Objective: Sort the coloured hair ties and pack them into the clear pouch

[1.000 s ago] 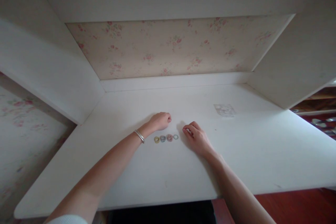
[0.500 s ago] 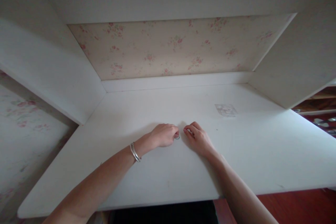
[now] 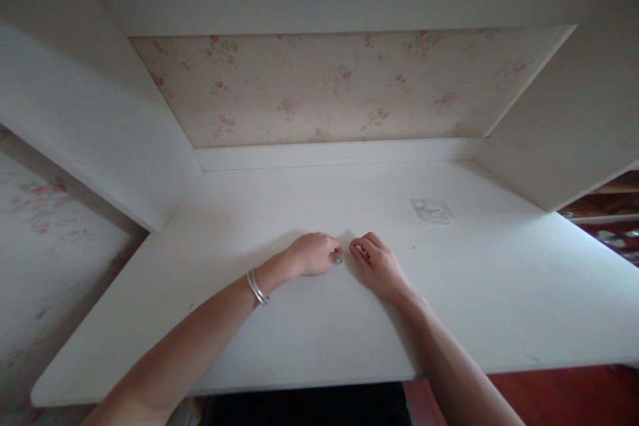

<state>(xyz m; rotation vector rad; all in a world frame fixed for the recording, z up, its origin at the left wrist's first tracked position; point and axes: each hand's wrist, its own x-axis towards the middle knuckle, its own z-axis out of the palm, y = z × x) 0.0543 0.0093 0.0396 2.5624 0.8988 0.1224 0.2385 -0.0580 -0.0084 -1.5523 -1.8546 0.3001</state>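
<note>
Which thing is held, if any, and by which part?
Cannot be told: the left hand partly hides the greenish ring; in the right hand, nothing visible.

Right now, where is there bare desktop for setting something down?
Bare desk right of the right forearm, nearer than the transparent packet; also between it and left forearm. Crowded: between left hand and right hand, by the greenish ring.

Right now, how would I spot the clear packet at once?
Find the white desk below the flowered wallpaper. Beyond the right hand and farther right lies the flat, clear packet. It is see-through and roughly four-cornered, unlike the tiny dark speck nearby.
</note>
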